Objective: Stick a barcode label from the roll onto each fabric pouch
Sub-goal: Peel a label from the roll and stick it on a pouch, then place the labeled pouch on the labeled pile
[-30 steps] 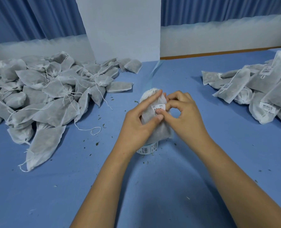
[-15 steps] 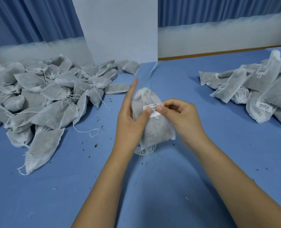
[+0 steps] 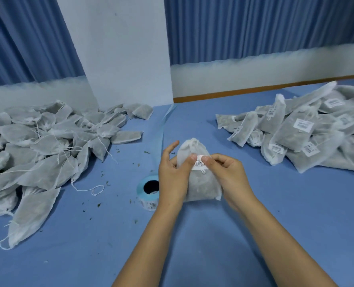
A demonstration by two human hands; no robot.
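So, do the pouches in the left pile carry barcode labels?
No, the left pile shows only plain fabric and strings, no labels.

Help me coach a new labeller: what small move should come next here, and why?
Probably slide both thumbs down over the barcode label to press it flat. The left hand and right hand grip the fabric pouch with thumbs only on the label's top edge; its lower part lies unpressed.

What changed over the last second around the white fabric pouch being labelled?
The white fabric pouch shifted right, uncovering the blue label roll. The left hand lifted its fingers off the front; both thumbs now press the white barcode label, the right hand still gripping. The unlabelled pile and labelled pile stayed put.
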